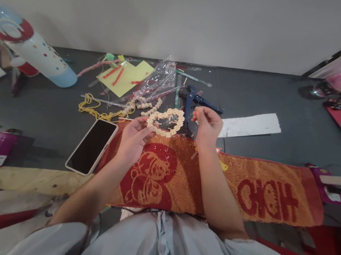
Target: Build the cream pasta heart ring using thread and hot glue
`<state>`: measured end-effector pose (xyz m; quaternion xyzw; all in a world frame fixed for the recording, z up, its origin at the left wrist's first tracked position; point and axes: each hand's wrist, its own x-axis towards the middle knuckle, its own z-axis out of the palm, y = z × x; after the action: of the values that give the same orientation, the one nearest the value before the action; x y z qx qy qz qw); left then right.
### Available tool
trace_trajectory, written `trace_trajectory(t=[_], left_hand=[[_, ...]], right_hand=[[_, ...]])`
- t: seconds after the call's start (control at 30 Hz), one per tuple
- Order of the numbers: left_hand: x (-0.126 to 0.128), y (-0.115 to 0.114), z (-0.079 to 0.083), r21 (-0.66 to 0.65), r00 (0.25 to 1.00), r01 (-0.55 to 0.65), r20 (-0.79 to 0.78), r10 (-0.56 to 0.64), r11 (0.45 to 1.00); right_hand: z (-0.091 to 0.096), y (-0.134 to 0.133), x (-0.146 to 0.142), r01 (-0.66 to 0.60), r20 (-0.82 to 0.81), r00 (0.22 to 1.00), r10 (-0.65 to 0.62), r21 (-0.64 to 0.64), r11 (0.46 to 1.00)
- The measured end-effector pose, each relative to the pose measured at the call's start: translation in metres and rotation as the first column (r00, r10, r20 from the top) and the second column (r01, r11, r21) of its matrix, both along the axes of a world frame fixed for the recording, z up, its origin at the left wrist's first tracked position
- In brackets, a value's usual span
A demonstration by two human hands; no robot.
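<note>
My left hand [134, 138] pinches the near-left side of a heart-shaped ring of cream beads [165, 121], held just above an orange and red towel [264, 189]. My right hand [207, 124] is closed at the ring's right side, its fingers curled in a pinch by the beads; what it grips is too small to make out. Both forearms reach out over the towel.
A phone [91, 146] lies face up left of the towel. Beyond the hands are a blue glue gun [191, 100], yellow cord [95, 109], a clear plastic bag [160, 80], yellow paper [123, 77], a white paper strip [251, 125]. A dotted tube [42, 57] lies at far left.
</note>
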<state>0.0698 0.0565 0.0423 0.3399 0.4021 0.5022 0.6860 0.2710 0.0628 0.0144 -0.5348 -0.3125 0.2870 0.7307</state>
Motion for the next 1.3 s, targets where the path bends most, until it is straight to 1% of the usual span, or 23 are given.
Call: trace_trajectory(t=[0.1,0.17,0.27,0.37,0.5,0.6,0.67,0.73,0.8,0.83,0.9,0.97,1.03,1.17,1.3], left_hand=[[-0.001,0.0,-0.002,0.03,1.0,-0.007,-0.016,0.007,1.0],[-0.001,0.0,-0.002,0.064,0.999,-0.009,-0.033,0.011,0.998],[-0.001,0.0,-0.003,0.096,0.999,-0.015,-0.039,0.019,0.995],[-0.001,0.001,-0.002,0.095,0.999,-0.031,-0.039,0.035,0.995],[-0.002,0.001,-0.003,0.137,0.997,-0.032,-0.059,0.041,0.99],[-0.002,0.001,-0.005,0.163,0.997,-0.035,-0.066,0.046,0.986],[-0.002,0.001,-0.005,0.167,0.996,-0.045,-0.069,0.057,0.985],[-0.002,0.001,-0.004,0.17,0.995,-0.055,-0.078,0.069,0.984],[-0.002,0.0,-0.003,0.179,0.993,-0.061,-0.086,0.078,0.982],[-0.002,0.0,-0.003,0.186,0.993,-0.06,-0.089,0.078,0.981],[-0.002,0.0,-0.003,0.205,0.992,-0.052,-0.099,0.073,0.977],[-0.003,0.0,-0.004,0.228,0.991,-0.047,-0.112,0.074,0.972],[-0.003,0.0,-0.006,0.252,0.989,-0.051,-0.125,0.085,0.966],[-0.005,-0.002,-0.007,0.286,0.984,-0.054,-0.148,0.1,0.957],[-0.005,-0.002,-0.006,0.296,0.985,-0.061,-0.138,0.105,0.953]], right_hand=[[-0.001,0.001,0.014,0.113,-0.052,0.992,-0.114,-0.026,0.993],[-0.002,0.001,0.022,0.168,-0.045,0.985,-0.169,-0.036,0.985],[-0.003,0.0,0.034,0.24,-0.018,0.971,-0.24,-0.017,0.971],[-0.003,-0.002,0.045,0.304,-0.032,0.952,-0.304,0.001,0.953],[-0.001,-0.004,0.057,0.367,-0.1,0.926,-0.365,0.003,0.93],[0.002,-0.005,0.06,0.397,-0.139,0.908,-0.395,-0.016,0.918],[0.005,-0.006,0.058,0.404,-0.103,0.908,-0.406,-0.041,0.914],[0.007,-0.007,0.055,0.405,-0.029,0.913,-0.407,-0.058,0.913],[0.008,-0.007,0.051,0.376,0.036,0.927,-0.375,-0.073,0.924],[0.008,-0.007,0.048,0.341,0.059,0.94,-0.336,-0.089,0.936],[0.007,-0.006,0.043,0.231,0.072,0.972,-0.223,-0.133,0.964],[0.005,-0.004,0.038,0.108,0.032,0.994,-0.104,-0.158,0.981],[0.005,-0.003,0.032,0.012,-0.035,0.999,-0.018,-0.154,0.988],[0.007,-0.003,0.021,-0.124,-0.112,0.988,0.106,-0.167,0.978],[0.012,-0.007,0.016,-0.275,-0.164,0.956,0.245,-0.198,0.941]])
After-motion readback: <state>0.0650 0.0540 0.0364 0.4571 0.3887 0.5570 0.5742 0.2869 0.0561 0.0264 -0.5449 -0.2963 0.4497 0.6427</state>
